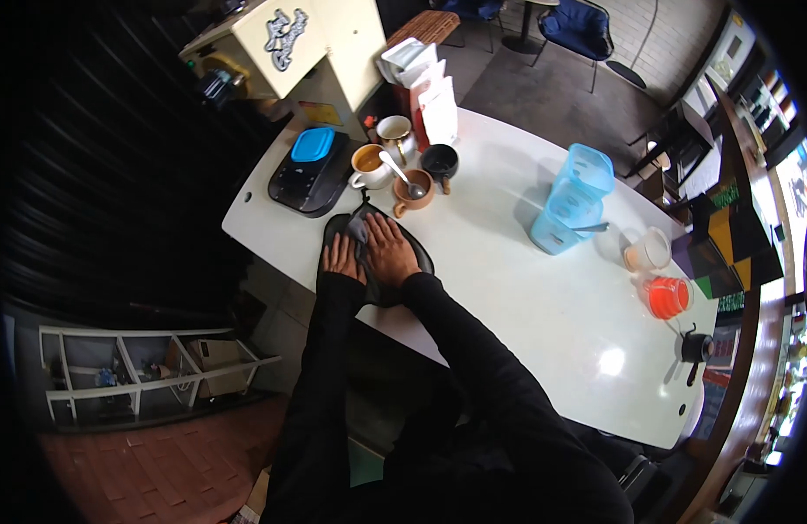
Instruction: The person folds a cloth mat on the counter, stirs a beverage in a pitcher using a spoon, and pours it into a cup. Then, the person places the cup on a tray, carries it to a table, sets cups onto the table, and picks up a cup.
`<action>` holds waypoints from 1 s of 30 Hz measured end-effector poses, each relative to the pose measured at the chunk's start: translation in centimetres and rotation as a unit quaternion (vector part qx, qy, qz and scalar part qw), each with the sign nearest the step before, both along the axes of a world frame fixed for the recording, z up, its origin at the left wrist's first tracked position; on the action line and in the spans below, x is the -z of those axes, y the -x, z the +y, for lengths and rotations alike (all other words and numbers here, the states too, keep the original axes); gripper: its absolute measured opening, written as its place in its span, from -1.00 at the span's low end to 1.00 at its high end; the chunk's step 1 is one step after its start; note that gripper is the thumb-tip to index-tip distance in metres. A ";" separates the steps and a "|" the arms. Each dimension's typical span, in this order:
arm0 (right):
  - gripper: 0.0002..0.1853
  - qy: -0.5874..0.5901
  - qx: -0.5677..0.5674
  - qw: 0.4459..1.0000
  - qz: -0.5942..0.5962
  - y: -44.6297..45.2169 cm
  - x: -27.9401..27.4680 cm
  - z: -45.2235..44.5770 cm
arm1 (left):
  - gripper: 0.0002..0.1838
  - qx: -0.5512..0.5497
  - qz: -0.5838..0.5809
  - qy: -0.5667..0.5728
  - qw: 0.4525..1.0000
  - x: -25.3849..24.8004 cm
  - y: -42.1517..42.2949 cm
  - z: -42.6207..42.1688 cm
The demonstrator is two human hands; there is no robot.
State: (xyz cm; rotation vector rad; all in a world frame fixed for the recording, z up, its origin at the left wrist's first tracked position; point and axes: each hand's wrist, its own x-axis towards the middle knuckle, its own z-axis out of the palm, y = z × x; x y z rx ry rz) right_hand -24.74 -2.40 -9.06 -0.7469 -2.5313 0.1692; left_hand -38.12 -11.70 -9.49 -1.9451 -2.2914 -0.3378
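Both of my hands rest side by side on a dark, flat pouch-like item [418,255] at the table's near edge. My left hand [343,259] lies flat with its fingers spread. Beside it, my right hand [390,253] also lies flat, its fingertips by a grey cloth-like piece [358,229]. Just beyond stand a brown cup [403,204] with a spoon [400,172] in it, a white cup with orange inside [368,164], a black cup [440,161] and a cream mug [394,131].
A black scale-like device [305,185] with a blue lid [313,145] sits left of the cups. Light-blue containers [556,225], a clear cup [650,251], an orange-red vessel [668,298] and a small black pot [697,348] stand on the white table [526,323] to the right.
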 end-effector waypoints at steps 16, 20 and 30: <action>-0.27 0.018 0.139 0.990 0.017 -21.3 -1.5 -1.6 | -0.18 0.104 -0.009 0.059 0.993 -3.2 -19.1 0.5; -0.30 0.017 0.196 0.980 -0.008 -27.4 -1.8 -4.4 | -0.18 0.165 -0.016 0.072 0.984 -3.4 -24.0 0.1; -0.28 0.086 0.338 0.937 -0.031 -45.3 -2.4 -17.2 | -0.19 0.319 -0.003 0.040 0.947 -1.2 -43.1 -8.1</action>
